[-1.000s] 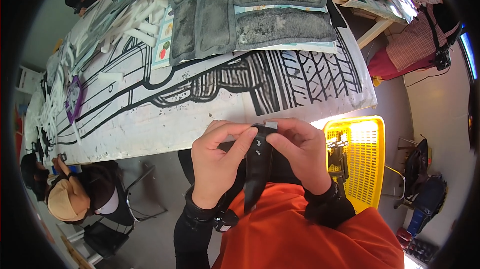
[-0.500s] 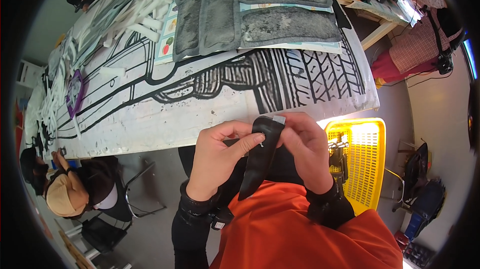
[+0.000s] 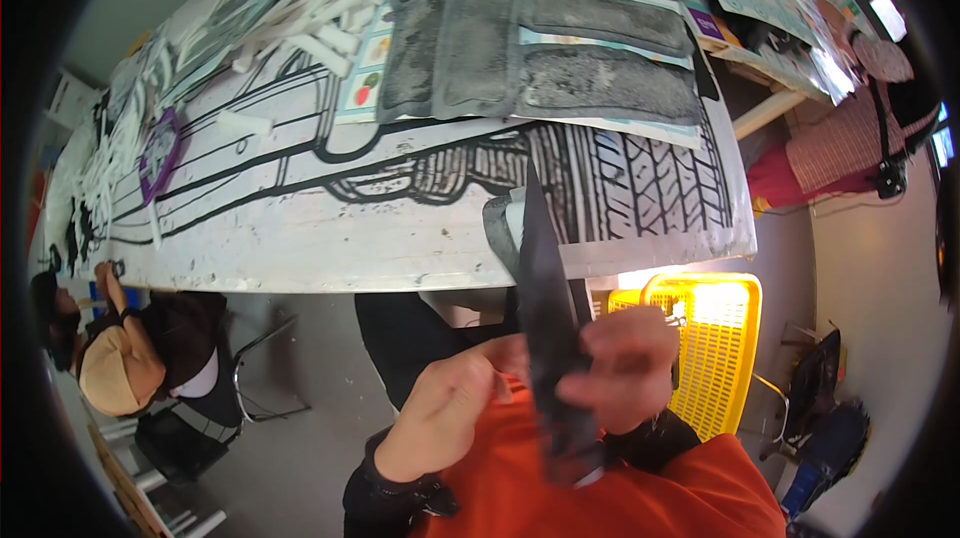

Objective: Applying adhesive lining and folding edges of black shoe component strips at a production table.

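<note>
Although motion blurs the handwork, the layout reads clearly against the long table (image 3: pixel 420 263) with its white cover printed in black line drawing. Left to right, just off the table's near edge: the person's bare left hand (image 3: pixel 440 416), fingers curled in toward the palm, near the strip's left side — whether it pinches anything cannot be told. Next, the long black, leathery-looking strip with a tapering upper end (image 3: pixel 547 283), standing lengthwise between the hands, its upper part overlapping the table's near edge in view; contact with the table is unclear. Beside that upper part, a rounded grey-and-white piece (image 3: pixel 502 226); cannot tell if it joins the strip. The bare right hand (image 3: pixel 628 363) appears closed on the strip's lower half, fingertips across its face. Inferred reason: held by one side, the strip's length stays free and within the other hand's reach.

Surroundings, left to right. At the table's left end, a seated co-worker in a dark top (image 3: pixel 180 338). On the table's left part, a purple flat open frame (image 3: pixel 158 160); farther back, a heap of white foam-like strips (image 3: pixel 325 53). On the table's right half, dark-grey rectangular padded pieces (image 3: pixel 610 81) lie on printed sheets, taking up much of the surface there. Under the table's right end, a yellow perforated plastic basket (image 3: pixel 708 368) — close beside the right hand, likely limiting elbow room that side.
</note>
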`<state>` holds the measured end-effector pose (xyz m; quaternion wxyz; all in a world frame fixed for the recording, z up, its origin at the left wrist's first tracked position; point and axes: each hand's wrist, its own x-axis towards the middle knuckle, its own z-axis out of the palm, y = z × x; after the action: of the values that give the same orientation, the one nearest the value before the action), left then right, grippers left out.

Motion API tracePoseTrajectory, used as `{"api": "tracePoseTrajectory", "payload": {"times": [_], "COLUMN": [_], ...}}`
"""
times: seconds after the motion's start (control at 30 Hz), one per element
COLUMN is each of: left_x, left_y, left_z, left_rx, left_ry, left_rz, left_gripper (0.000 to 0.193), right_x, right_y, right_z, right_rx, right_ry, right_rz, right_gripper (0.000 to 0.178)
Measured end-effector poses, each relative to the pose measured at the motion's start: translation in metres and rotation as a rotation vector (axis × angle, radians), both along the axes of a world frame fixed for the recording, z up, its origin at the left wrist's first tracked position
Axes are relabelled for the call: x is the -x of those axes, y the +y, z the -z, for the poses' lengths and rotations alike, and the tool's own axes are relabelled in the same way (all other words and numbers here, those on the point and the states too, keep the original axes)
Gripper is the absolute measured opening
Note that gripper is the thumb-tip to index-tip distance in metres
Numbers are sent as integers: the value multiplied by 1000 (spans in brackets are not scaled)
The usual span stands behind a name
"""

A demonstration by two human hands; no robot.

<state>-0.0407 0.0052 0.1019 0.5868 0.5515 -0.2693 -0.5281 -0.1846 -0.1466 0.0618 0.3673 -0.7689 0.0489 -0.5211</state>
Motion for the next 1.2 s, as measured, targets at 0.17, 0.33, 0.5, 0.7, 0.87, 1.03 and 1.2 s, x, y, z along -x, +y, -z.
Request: {"api": "tracePoseTrajectory", "payload": {"times": [0.17,0.33,0.5,0.7,0.87,1.03,1.2], "left_x": [-7,-30,-35,-27,-18,-15,-14], "left_y": [2,4,-6,-13,-18,-24,-28], "left_z": [-7,1,-5,8,16,20,20], "left_rx": [-47,-30,-9,-128,-140,-60,-47], "left_ry": [77,-511,-557,-464,-440,-514,-514], "left_rz": [-87,87,212,128,-120,-152,-152], "left_gripper": [38,17,21,22,13,10,8], "right_x": [0,7,2,-8,-10,-11,-12], "right_y": [22,14,18,20,18,19,20], "right_z": [9,8,15,11,15,15,17], "right_rx": [299,-754,-1295,-1326,-1377,-1405,-1398], "right_ry": [209,271,146,170,146,71,24], "right_rz": [-168,-337,-516,-340,-315,-250,-199], "right_gripper": [31,53,44,26,23,19,15]}}
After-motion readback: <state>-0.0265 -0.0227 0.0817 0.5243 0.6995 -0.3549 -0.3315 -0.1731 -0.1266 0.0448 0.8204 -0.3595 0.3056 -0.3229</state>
